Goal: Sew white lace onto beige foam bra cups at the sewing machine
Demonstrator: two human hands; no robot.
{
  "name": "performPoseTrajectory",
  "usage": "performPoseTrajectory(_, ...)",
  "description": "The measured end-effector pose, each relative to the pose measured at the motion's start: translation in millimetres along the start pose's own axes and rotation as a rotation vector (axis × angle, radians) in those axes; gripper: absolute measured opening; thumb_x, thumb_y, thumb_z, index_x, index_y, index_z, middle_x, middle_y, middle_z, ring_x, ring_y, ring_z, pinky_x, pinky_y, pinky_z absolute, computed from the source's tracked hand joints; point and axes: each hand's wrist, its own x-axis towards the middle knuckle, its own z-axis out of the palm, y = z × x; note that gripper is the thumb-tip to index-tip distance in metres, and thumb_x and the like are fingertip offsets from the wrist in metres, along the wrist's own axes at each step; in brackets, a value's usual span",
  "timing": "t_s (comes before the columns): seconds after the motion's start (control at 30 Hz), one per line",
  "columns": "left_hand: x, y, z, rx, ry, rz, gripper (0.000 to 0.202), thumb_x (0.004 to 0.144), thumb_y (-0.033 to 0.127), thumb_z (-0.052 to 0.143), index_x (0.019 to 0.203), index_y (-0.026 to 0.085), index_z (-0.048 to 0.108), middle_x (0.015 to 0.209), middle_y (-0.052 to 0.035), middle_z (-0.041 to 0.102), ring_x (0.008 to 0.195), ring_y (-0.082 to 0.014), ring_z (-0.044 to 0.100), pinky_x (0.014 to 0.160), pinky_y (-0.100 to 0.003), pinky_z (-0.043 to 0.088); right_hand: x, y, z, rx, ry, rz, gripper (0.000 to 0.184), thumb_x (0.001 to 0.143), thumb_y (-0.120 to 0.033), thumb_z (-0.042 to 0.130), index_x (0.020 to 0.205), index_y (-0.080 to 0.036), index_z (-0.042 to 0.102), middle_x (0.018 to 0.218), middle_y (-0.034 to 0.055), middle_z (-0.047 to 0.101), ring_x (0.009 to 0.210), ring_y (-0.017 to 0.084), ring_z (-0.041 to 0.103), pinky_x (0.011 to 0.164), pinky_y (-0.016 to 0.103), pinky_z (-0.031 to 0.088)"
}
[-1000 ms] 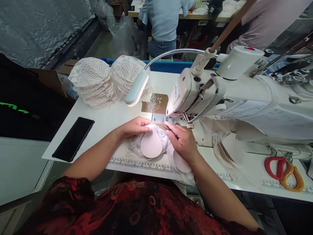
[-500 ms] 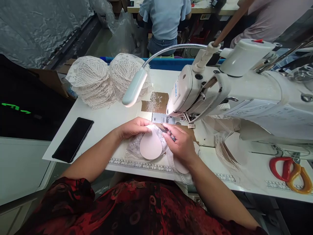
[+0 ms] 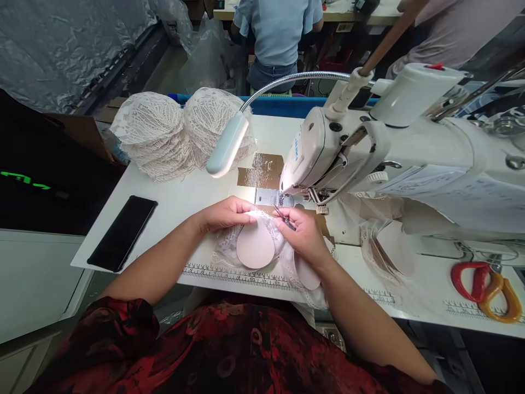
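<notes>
My left hand (image 3: 229,213) pinches the upper edge of a white lace piece (image 3: 227,246) that carries a pale rounded pad (image 3: 255,246). In my right hand (image 3: 305,235) are small dark thread snips (image 3: 286,219), their points toward the lace's top edge. The fingers of that hand also lie close against the lace; whether they grip it I cannot tell. A second pale pad (image 3: 307,272) with lace trim hangs below my right wrist at the table's front edge. Just beyond both hands is the needle plate (image 3: 266,197) of a white sewing machine (image 3: 315,148).
Two stacks of lace cups (image 3: 150,131) stand at the back left, near a lamp (image 3: 227,145). A black phone (image 3: 123,232) lies on the left. More pads (image 3: 394,249) and red-and-orange-handled scissors (image 3: 486,290) are at the right. A person (image 3: 274,38) sits beyond the table.
My right hand has shifted slightly away from the lace's top, and the snips' points now show more clearly. The lace and pad have moved slightly right. My left hand keeps its pinch.
</notes>
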Motion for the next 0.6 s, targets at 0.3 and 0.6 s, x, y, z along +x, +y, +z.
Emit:
performPoseTrajectory(0.3, 1, 1, 1.4, 0.107, 0.059, 0.054, 0.030, 0.077, 0.033, 0.071, 0.099, 0.013, 0.068, 0.095, -0.0072, 0.069, 0.085, -0.0164, 0.064, 0.077, -0.025, 0.051, -1, 0, -1, 0.006, 0.002, 0.001, 0.018, 0.079, -0.034, 0.061, 0.086, -0.019, 0.068, 0.082, 0.0034, 0.069, 0.078, 0.018, 0.060, 0.069, 0.030, 0.046)
performPoseTrajectory(0.6, 7, 0, 14.0, 0.120, 0.131, 0.082, 0.027, 0.074, 0.035, 0.074, 0.086, 0.012, 0.067, 0.084, -0.0042, 0.066, 0.075, -0.0131, 0.060, 0.069, -0.022, 0.048, -2, -3, 0, 0.022, 0.024, -0.024, 0.019, 0.079, -0.034, 0.060, 0.089, -0.019, 0.066, 0.087, 0.0039, 0.069, 0.078, 0.018, 0.061, 0.073, 0.032, 0.047)
